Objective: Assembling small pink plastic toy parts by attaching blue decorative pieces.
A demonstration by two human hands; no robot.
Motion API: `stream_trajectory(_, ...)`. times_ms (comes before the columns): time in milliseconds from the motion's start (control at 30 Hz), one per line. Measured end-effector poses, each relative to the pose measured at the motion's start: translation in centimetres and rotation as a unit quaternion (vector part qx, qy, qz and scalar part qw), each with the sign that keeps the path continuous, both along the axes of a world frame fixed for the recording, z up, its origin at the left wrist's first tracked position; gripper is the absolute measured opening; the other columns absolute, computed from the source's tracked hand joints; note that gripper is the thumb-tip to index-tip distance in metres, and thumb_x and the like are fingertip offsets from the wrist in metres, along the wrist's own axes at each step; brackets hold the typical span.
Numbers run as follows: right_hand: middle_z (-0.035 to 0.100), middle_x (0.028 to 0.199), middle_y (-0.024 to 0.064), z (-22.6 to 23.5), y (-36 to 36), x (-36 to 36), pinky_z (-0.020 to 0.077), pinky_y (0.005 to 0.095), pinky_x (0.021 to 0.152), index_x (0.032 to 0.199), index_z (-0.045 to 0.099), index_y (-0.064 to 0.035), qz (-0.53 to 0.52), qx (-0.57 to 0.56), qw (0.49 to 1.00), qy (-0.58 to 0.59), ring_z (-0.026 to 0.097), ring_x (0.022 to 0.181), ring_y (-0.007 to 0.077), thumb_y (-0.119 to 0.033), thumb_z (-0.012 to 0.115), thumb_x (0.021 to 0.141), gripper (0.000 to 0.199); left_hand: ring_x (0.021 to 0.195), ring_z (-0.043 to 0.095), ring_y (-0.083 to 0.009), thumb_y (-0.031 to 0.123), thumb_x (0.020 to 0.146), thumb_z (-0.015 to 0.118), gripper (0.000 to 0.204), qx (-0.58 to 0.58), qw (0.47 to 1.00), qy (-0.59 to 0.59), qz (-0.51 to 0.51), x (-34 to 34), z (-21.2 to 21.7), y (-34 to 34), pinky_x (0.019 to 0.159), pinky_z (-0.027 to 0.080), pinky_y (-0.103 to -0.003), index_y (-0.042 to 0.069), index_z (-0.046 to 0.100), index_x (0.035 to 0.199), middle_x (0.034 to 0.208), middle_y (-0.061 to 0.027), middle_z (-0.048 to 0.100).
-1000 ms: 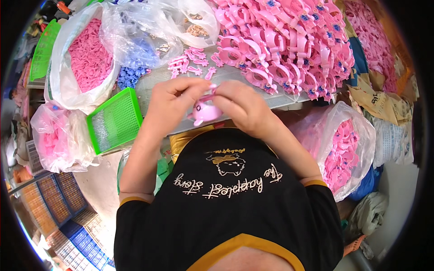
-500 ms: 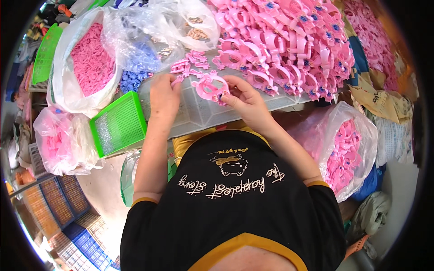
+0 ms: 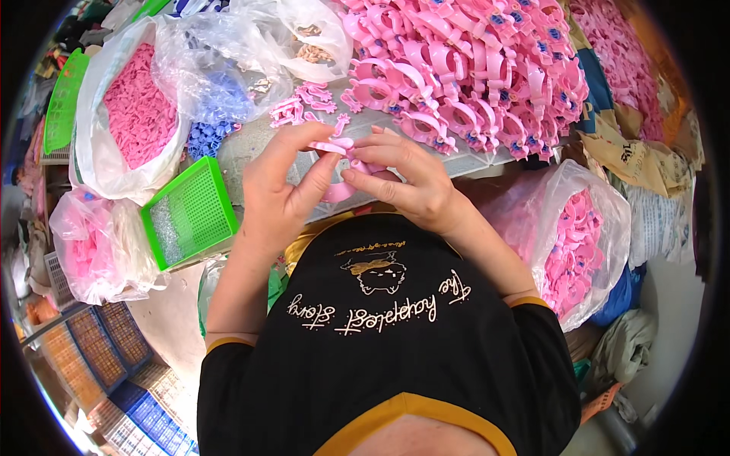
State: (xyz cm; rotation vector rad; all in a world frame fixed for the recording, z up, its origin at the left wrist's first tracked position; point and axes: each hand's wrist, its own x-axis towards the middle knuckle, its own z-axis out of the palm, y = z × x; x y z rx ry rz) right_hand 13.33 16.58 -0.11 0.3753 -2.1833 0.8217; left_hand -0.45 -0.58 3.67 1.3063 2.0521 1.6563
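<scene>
Both my hands meet just above the table's near edge. A pink plastic ring-shaped piece [image 3: 338, 193] is held between them, partly hidden by my fingers. My right hand [image 3: 414, 182] grips it with thumb and fingers. Thumb and forefinger of my left hand [image 3: 281, 182] pinch a slim pink plastic part [image 3: 331, 147] against the upper side of the ring; whether the two are joined I cannot tell. Just beyond my fingers lie several loose small pink parts [image 3: 313, 97]. A large heap of pink ring-shaped pieces [image 3: 464, 72] with blue bits rises at the far right.
A white sack of small pink parts [image 3: 141, 106] stands at the far left, beside blue parts [image 3: 209, 139]. Closer in sits a green basket [image 3: 215, 201] with tiny clear pieces. Clear bags of pink pieces flank me, one left [image 3: 91, 247], one right [image 3: 578, 258].
My left hand has come back from the loose parts with a slim pink part and moved right to the ring. The right hand has lowered slightly and turned the ring.
</scene>
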Motion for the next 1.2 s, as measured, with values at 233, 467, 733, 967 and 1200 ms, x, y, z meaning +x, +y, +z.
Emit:
stream_trajectory(233,0.069,0.113,0.0129,-0.4,-0.3,0.2,0.0554,0.0528,0.103,0.116,0.077,-0.0078,-0.007,-0.027,1.000,-0.003,0.070,0.103,0.0281,0.002,0.071,0.077,0.040,0.092,0.069,-0.0244,-0.002,0.084,0.072,0.025,0.026,0.994,0.103,-0.042,-0.2,-0.5,0.1,0.083,0.054,-0.034,0.004,0.073,0.108,0.099,-0.0114,0.071)
stream_trajectory(467,0.069,0.112,0.0145,-0.3,-0.3,0.0,0.0557,0.0516,0.103,0.114,0.077,-0.0074,-0.014,-0.027,1.000,-0.003,0.070,0.102,0.0288,0.003,0.071,0.077,0.039,0.086,0.069,-0.0227,-0.005,0.083,0.071,0.022,0.018,0.997,0.054,-0.046,0.4,0.2,0.1,0.078,0.055,-0.033,0.002,0.073,0.104,0.097,-0.0122,0.072)
stream_trajectory(733,0.068,0.111,0.0156,0.5,0.2,-0.1,0.0581,0.0482,0.097,0.112,0.075,-0.0014,-0.030,0.036,0.999,0.003,0.070,0.101,0.0320,-0.001,0.072,0.078,0.034,0.081,0.069,-0.0217,-0.004,0.081,0.076,0.020,0.023,0.996,0.074,-0.045,0.4,-0.3,0.4,0.073,0.055,-0.032,0.001,0.073,0.100,0.093,-0.0118,0.072)
stream_trajectory(967,0.067,0.108,0.0162,-0.6,0.6,-1.0,0.0585,0.0401,0.083,0.110,0.073,0.0004,-0.061,-0.014,0.998,-0.033,0.069,0.100,0.0322,-0.002,0.072,0.079,0.030,0.105,0.066,-0.0297,0.003,0.082,0.077,0.030,-0.085,0.964,0.251,-0.016,-0.4,0.9,0.9,0.093,0.052,-0.041,0.001,0.072,0.111,0.115,-0.0166,0.070)
stream_trajectory(1200,0.070,0.106,0.0129,3.8,6.3,-1.5,0.0573,0.0364,0.083,0.108,0.076,-0.0041,-0.190,-0.039,0.978,0.078,0.070,0.096,0.0280,0.001,0.077,0.082,0.027,0.111,0.064,-0.0271,0.006,0.090,0.072,0.021,-0.033,0.984,0.083,0.157,-1.6,-1.0,-0.6,0.095,0.048,-0.037,0.002,0.073,0.110,0.120,-0.0157,0.069)
